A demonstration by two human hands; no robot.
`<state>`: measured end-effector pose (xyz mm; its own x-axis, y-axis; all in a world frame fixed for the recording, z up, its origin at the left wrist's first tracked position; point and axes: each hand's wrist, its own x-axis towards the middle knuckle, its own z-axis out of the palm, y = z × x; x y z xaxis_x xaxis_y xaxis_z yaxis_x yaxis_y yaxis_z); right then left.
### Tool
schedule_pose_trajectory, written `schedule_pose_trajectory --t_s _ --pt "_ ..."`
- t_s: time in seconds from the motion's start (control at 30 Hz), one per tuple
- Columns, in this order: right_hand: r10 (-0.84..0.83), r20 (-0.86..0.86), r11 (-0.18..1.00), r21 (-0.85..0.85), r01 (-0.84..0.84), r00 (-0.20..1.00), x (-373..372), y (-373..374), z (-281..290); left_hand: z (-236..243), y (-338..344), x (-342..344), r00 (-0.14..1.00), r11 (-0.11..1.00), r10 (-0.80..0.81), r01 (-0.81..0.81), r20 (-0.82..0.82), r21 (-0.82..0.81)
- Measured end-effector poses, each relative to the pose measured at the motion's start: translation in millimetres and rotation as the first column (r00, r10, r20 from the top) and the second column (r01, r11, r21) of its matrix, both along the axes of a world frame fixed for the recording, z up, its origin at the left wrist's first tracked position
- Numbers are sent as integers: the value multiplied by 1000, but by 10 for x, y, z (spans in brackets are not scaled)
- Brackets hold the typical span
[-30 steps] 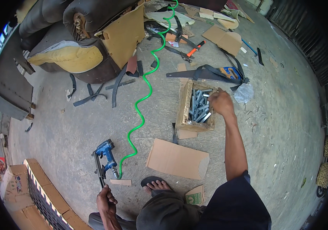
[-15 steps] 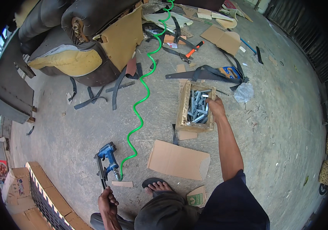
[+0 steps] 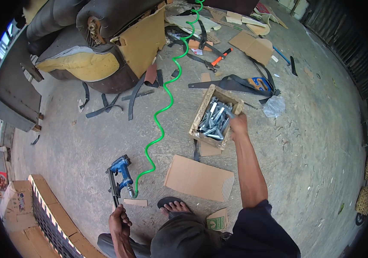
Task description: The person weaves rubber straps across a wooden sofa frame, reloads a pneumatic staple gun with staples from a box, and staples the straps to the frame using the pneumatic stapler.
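A blue air-powered staple gun (image 3: 122, 170), its magazine rail drawn out toward me, is in my left hand (image 3: 119, 221), whose fingers close on the rail's end. The green coiled air hose (image 3: 158, 120) joins its handle. My right hand (image 3: 239, 125) is over the right side of a wooden box (image 3: 197, 116), with the fingers closed on a grey staple strip (image 3: 230, 113). Inside the box lie several loose metal staple strips (image 3: 212, 124), heaped at various angles. The box sits tilted to the right on the concrete floor.
A flat cardboard piece (image 3: 200, 177) lies before my sandalled foot (image 3: 175, 205). Beyond the box are a handsaw (image 3: 218, 85), a hammer (image 3: 218, 60) and a plastic bag (image 3: 274, 106). A torn brown sofa (image 3: 102, 56) stands far left; dark straps (image 3: 134, 96) lie near it.
The box has turned clockwise and shifted slightly left. My right hand has drawn closer to me with a staple strip now showing at its fingers. My left hand keeps its hold.
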<state>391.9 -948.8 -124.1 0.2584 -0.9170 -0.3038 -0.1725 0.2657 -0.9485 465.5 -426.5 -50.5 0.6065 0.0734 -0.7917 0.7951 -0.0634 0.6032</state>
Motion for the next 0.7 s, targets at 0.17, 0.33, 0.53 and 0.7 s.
schedule_pose_trajectory --t_s 0.17,0.33,0.53,0.7 --pt "-81 135 988 140 62 988 87 115 -82 28 -23 1 1000 999 8 -9 19 43" --pt "-173 280 983 109 148 944 -139 284 -125 73 -21 -10 1000 999 10 -11 23 52" --pt "-191 225 893 445 74 956 -34 496 -144 40 -180 59 998 1000 -15 15 61 4" --pt "-148 -142 895 -441 71 979 -255 416 94 97 -252 71 999 1000 -26 25 25 18"
